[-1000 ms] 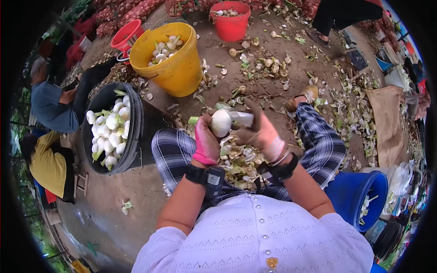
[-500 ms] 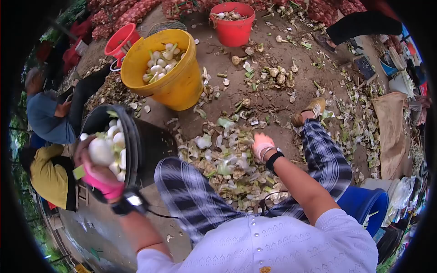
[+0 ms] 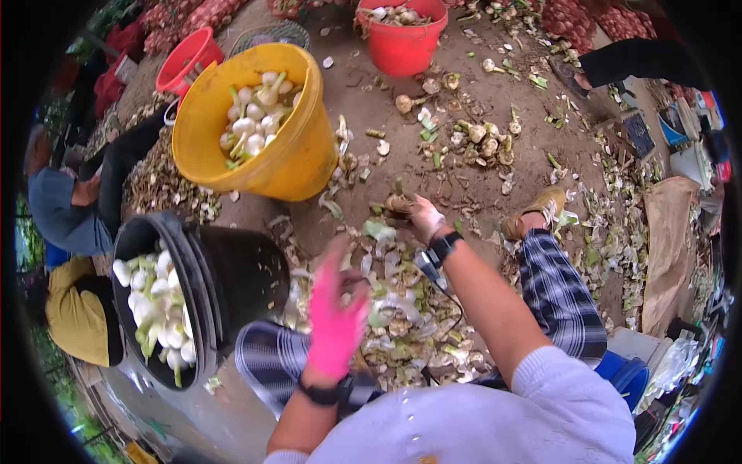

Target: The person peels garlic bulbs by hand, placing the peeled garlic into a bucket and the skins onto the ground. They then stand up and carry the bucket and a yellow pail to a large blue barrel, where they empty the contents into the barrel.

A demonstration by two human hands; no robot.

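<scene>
My left hand (image 3: 335, 317), in a pink glove, is raised between the black bucket and my right hand. Its fingers are blurred but look apart, with nothing in them. Farther forward, my right hand (image 3: 427, 220) has its fingers around a brownish, unpeeled garlic bulb (image 3: 399, 203) just above the ground. Peelings and leaf scraps (image 3: 398, 309) lie heaped between my legs. On the left, a tilted black bucket (image 3: 246, 271) holds white, peeled garlic bulbs (image 3: 158, 298). Behind it, the yellow bucket (image 3: 305, 158) contains more white bulbs with stalk pieces.
Unpeeled garlic bulbs (image 3: 483, 143) are scattered ahead. A red bucket (image 3: 398, 46) with bulbs stands at the back, near red net sacks (image 3: 572, 23). On the right are a brown sack (image 3: 666, 255) and a blue bucket (image 3: 624, 375). Two people sit at the left; another person's leg (image 3: 634, 62) shows upper right.
My left hand has left the black bucket and moved right, no longer holding the white bulb. My right hand has moved forward and left and now grips an unpeeled bulb.
</scene>
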